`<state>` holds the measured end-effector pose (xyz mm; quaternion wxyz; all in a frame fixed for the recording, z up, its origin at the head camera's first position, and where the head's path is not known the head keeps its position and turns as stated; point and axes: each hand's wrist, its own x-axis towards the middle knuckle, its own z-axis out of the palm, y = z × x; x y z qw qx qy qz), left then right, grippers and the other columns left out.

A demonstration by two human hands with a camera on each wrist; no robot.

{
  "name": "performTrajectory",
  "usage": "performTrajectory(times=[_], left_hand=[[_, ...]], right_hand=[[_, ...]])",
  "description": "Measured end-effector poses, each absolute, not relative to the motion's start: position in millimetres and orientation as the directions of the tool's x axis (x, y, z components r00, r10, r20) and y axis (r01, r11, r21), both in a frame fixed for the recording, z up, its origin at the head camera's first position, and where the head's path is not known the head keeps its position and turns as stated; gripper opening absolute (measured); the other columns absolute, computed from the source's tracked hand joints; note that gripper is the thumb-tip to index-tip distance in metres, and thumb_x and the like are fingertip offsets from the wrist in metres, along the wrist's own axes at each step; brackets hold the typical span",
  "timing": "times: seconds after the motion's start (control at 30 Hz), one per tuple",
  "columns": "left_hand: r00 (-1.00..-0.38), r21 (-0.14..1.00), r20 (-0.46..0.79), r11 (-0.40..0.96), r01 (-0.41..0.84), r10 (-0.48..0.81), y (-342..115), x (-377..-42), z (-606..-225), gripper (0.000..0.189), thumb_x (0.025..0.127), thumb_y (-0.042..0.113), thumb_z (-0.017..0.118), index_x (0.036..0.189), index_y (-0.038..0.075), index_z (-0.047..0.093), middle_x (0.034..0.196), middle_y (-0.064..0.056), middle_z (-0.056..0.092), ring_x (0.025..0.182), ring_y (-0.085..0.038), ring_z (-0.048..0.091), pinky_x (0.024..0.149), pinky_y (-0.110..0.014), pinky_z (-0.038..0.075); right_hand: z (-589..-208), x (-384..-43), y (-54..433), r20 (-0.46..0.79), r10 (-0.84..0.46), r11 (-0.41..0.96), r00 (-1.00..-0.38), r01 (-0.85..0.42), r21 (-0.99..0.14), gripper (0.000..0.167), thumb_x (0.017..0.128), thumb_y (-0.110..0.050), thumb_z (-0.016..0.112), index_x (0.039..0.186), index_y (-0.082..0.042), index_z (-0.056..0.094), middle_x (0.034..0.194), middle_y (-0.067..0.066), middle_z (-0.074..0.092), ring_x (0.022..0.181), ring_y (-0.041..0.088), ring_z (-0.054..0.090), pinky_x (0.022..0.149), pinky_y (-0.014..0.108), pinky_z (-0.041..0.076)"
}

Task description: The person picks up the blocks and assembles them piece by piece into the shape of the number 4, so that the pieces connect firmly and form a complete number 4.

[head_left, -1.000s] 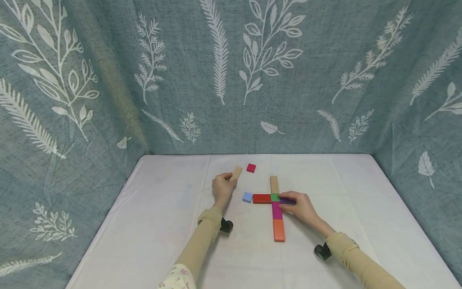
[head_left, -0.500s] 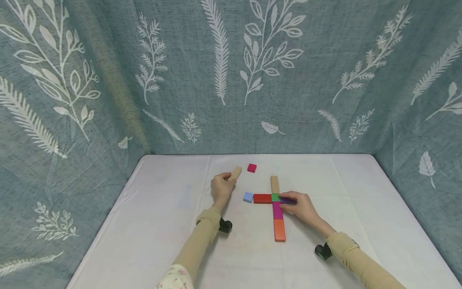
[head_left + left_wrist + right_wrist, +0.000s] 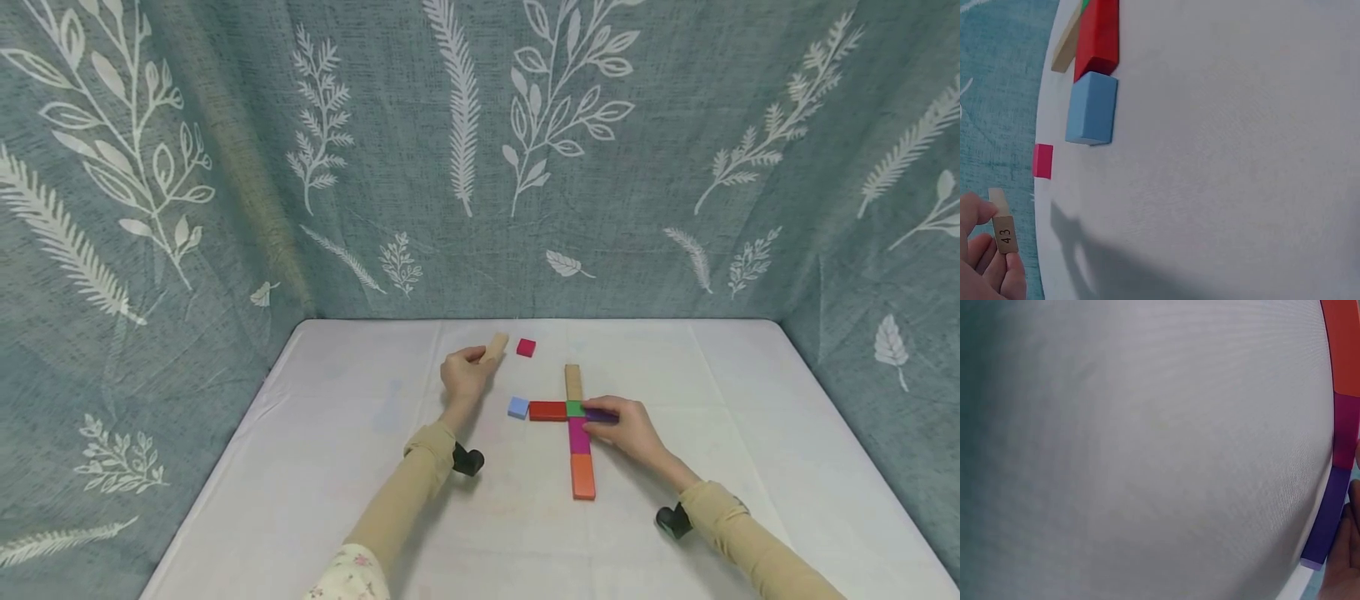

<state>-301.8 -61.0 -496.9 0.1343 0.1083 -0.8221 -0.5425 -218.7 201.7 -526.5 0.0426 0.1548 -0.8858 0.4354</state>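
My left hand (image 3: 462, 375) pinches a plain wooden block (image 3: 496, 346) between thumb and fingers. In the left wrist view, the number 43 shows on the end of this wooden block (image 3: 1005, 234), and the hand's shadow falls on the cloth apart from it. My right hand (image 3: 628, 427) grips a purple block (image 3: 600, 415), partly hidden under the fingers, at the right arm of a flat cross of blocks. At the cross's centre is a green block (image 3: 574, 408). Red (image 3: 548, 411), magenta (image 3: 580, 436) and another wooden block (image 3: 573, 382) surround it; an orange block (image 3: 582, 477) extends the near end.
A light blue block (image 3: 518, 407) lies slightly turned at the red block's left end. Farther back, a small crimson block (image 3: 527, 347) sits right of the held wooden one. White cloth (image 3: 337, 467) covers the table, with a leaf-patterned curtain (image 3: 465, 250) behind and at both sides.
My left hand has moved slightly away toward the back with the wooden block. The right hand stays at the purple block. The whole head view has shifted a little.
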Motion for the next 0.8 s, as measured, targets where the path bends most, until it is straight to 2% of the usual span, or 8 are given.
performTrajectory(times=[0.17,0.5,0.8], left_hand=[[-0.94,0.936,0.114,0.352,-0.006,-0.321,-58.5,-301.6,-488.5,0.025,0.075,0.01,0.075,0.099,0.003,0.075,0.096,-0.016,0.073,0.087,-0.026,0.071,0.074,-0.032,0.057],[-0.94,0.926,0.182,0.373,0.065,-0.289,-53.3,-302.2,-467.8,0.024,0.076,0.007,0.075,0.099,0.002,0.074,0.095,-0.017,0.073,0.086,-0.026,0.071,0.073,-0.033,0.058],[-0.956,0.941,0.148,0.332,0.058,-0.252,-39.9,-300.3,-454.0,0.025,0.078,0.009,0.076,0.101,0.002,0.074,0.097,-0.016,0.073,0.088,-0.025,0.071,0.075,-0.033,0.057]], right_hand=[[-525.7,-218.4,201.1,0.193,-0.234,0.57,-0.953,-0.295,-0.767,0.038,0.079,-0.012,0.076,0.115,-0.005,0.068,0.115,0.014,0.068,0.11,0.031,0.062,0.092,0.044,0.051],[-526.8,-217.5,200.9,0.21,-0.233,0.574,-0.949,-0.309,-0.759,0.037,0.078,-0.012,0.076,0.113,-0.004,0.069,0.114,0.016,0.068,0.109,0.033,0.062,0.091,0.046,0.051],[-526.6,-218.4,201.5,0.223,-0.238,0.564,-0.945,-0.321,-0.76,0.037,0.077,-0.011,0.077,0.113,-0.003,0.069,0.113,0.016,0.068,0.107,0.033,0.063,0.09,0.045,0.052]])
